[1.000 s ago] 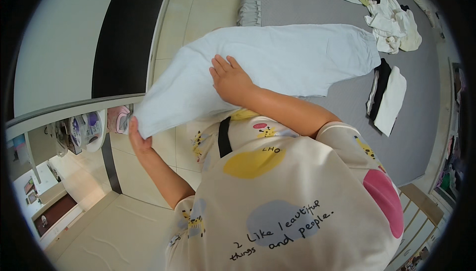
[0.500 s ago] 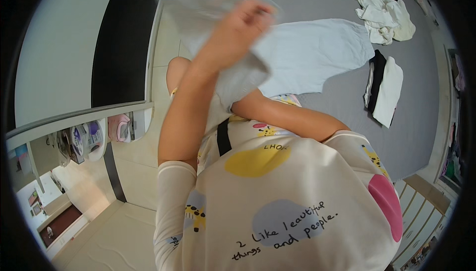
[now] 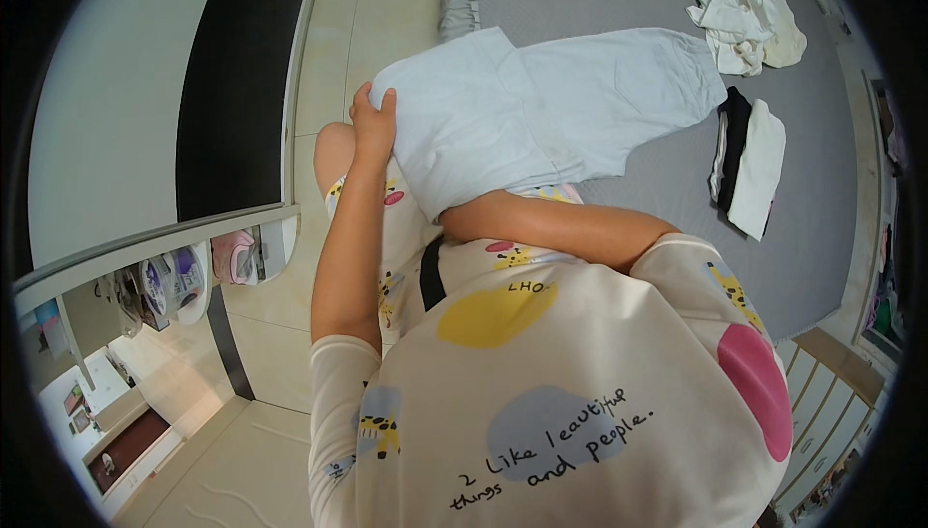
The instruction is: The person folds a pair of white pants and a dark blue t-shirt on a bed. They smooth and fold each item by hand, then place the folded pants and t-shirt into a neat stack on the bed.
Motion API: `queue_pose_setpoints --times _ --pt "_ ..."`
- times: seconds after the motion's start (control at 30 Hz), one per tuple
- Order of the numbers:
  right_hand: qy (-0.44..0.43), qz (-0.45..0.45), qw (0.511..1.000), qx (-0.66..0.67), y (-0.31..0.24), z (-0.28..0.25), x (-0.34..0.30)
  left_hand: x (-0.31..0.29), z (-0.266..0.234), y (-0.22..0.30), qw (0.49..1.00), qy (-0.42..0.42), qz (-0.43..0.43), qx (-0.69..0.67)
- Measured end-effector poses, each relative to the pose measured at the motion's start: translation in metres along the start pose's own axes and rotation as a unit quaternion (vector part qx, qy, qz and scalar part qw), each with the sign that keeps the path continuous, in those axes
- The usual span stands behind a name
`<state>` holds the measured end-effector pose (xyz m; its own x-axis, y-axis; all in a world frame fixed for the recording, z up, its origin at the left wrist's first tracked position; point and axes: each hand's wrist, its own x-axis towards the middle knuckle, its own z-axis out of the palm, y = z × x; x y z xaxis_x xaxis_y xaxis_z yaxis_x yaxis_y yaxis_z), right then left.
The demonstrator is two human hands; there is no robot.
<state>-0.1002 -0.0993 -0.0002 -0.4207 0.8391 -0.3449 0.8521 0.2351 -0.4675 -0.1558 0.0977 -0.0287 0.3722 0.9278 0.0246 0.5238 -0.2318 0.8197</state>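
A pair of light blue trousers (image 3: 619, 83) lies across my lap and the bed, with one part folded back over the rest. At the left end of the cloth, my left hand (image 3: 373, 124) is closed on the edge, thumb uppermost. My right hand (image 3: 472, 216) is at the near edge by my lap, its wrist bent inward and its fingers mostly hidden by the cloth. It appears to grip the near corner.
The grey-sheeted bed (image 3: 677, 204) reaches far and right. Folded black and white clothes (image 3: 757, 168) lie right of the trousers, and a loose pile of clothes (image 3: 739, 25) lies beyond. A cabinet (image 3: 106, 93) with open shelves (image 3: 164, 281) stands left, past the tiled floor (image 3: 333, 35).
The raised, blurred fabric has come down and lies flat over the trousers. My left hand has dropped from above it to the left edge. My right hand stays at the near edge.
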Motion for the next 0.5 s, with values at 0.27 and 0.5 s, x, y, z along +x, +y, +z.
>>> queue_pose_setpoints --times 0.27,0.5 --pt "0.113 0.027 0.985 0.125 -0.025 -0.052 -0.036 0.035 -0.004 0.003 0.934 -0.082 -0.257 -0.236" --pt "0.160 0.093 0.969 0.163 -0.026 -0.040 -0.026 0.055 0.000 0.000 0.945 -0.072 -0.191 -0.255"
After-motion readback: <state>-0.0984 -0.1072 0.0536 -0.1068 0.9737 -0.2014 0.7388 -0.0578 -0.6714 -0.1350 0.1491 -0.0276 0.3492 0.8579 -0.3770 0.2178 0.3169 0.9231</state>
